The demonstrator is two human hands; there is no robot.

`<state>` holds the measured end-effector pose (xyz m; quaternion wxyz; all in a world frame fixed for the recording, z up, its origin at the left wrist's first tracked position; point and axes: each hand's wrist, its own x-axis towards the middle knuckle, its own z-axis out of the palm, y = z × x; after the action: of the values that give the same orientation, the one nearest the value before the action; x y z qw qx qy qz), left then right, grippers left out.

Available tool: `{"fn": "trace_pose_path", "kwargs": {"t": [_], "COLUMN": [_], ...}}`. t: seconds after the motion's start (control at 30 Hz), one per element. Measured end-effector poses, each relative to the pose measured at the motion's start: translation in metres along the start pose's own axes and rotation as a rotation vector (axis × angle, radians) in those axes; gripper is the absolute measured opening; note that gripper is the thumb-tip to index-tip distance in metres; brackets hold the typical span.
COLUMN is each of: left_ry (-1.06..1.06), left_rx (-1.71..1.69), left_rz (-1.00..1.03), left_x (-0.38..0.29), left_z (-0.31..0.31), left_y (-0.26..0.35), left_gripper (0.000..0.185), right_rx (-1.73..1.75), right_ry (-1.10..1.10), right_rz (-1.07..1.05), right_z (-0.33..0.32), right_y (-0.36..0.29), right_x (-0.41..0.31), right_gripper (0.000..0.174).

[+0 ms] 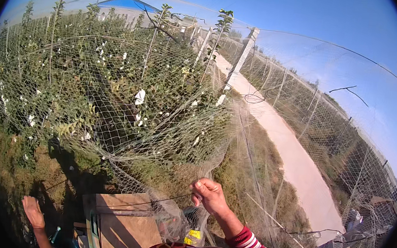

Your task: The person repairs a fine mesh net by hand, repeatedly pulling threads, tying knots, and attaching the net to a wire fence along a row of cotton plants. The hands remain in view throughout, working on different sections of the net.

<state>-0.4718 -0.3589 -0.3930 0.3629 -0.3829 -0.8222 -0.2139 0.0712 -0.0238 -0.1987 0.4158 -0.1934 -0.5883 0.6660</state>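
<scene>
Fine white netting spreads over the orchard and gathers in folds before me. My right hand, at the lower middle, has its thumb and fingers pinched on the netting, which hangs down beneath it. At the lower left my left hand is held out over shadowed ground, its fingers extended and nothing seen in it. A striped red and white sleeve covers my right forearm. Between the hands stands a wooden board structure, partly in shadow. Beside it, behind the netting, lies something with a yellow label.
Leafy trees with white bags fill the left behind the netting. A concrete post leans beside a pale path. Wire and a thin pole cross at the lower right. Dry branches are caught in the netting above.
</scene>
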Motion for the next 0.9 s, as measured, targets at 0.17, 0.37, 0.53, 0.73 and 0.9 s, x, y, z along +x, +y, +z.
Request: {"fn": "trace_pose_path", "kwargs": {"t": [0.17,0.37,0.53,0.73,0.9], "left_ry": [0.012,-0.069,-0.261,-0.932,-0.811], "left_rx": [0.036,-0.098,-0.385,-1.135,-1.528], "left_rz": [-0.035,-0.113,-0.05,-0.29,-0.5], "left_x": [-0.009,-0.013,-0.002,-0.007,0.03], "left_z": [0.017,0.001,0.008,0.014,0.0], "left_y": [-0.038,-0.041,0.035,0.131,0.223], "left_gripper": [0.008,0.014,0.019,0.022,0.033], "right_rx": [-0.243,-0.276,-0.327,-0.265,-0.257], "right_ry": [-0.169,-0.219,-0.166,0.16,0.478], "right_rz": [0.016,0.073,0.034,-0.154,-0.387], "right_z": [0.025,0.037,0.029,-0.032,-0.085], "right_y": [0.01,0.014,0.007,-0.047,-0.106], "right_x": [0.0,0.002,-0.007,-0.007,-0.011], "right_gripper": [0.025,0.027,0.023,0.023,0.023]}}
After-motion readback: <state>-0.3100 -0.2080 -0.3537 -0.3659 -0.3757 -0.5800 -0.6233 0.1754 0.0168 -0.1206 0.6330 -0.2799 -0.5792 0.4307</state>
